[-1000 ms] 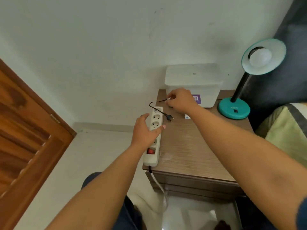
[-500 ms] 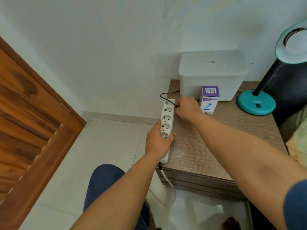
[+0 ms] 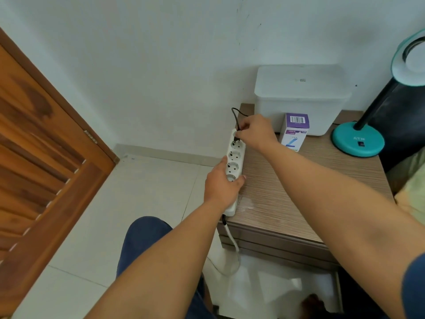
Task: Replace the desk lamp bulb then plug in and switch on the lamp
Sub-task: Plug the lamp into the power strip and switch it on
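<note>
A white power strip (image 3: 235,158) lies along the left edge of the wooden bedside table (image 3: 299,180). My left hand (image 3: 222,184) grips the strip's near half. My right hand (image 3: 255,132) pinches the lamp's black plug (image 3: 236,141), whose pins sit at the strip's farthest socket. Its black cord (image 3: 235,112) loops up behind the hand. The teal desk lamp (image 3: 357,141) stands at the table's far right, with a white bulb (image 3: 416,58) in its shade, which is cut off by the frame edge.
A purple-and-white bulb box (image 3: 295,132) stands in front of a white lidded container (image 3: 301,97) against the wall. A wooden door (image 3: 41,157) is at the left. The strip's white cable (image 3: 232,242) hangs down to the tiled floor.
My right hand has brought the plug from beside the strip onto its far-end socket. My left hand has kept hold of the strip. The camera has moved closer and to the left.
</note>
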